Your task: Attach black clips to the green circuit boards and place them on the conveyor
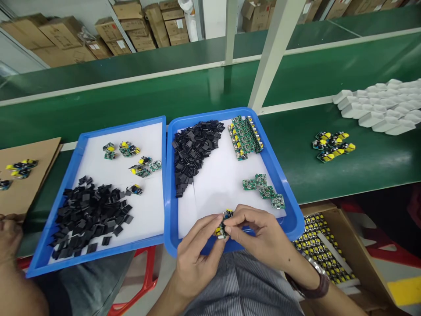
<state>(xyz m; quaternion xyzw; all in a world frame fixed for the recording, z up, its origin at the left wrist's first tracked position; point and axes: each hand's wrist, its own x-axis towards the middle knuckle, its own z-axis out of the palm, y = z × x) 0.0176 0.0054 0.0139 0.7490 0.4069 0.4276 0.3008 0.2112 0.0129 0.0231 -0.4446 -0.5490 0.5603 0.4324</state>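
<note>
Black pieces (194, 151) and green boards (243, 137) lie beyond the held board (227, 214).

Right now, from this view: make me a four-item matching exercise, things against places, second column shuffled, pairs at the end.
Things
1. Circuit board
2. White parts
3. Watch
4. Open carton

Places
A. On the person's right wrist
B. Low at the right, below the green bench
C. Between the fingers of the left hand and right hand
D. On the bench, far right

Pairs: 1-C, 2-D, 3-A, 4-B
</note>
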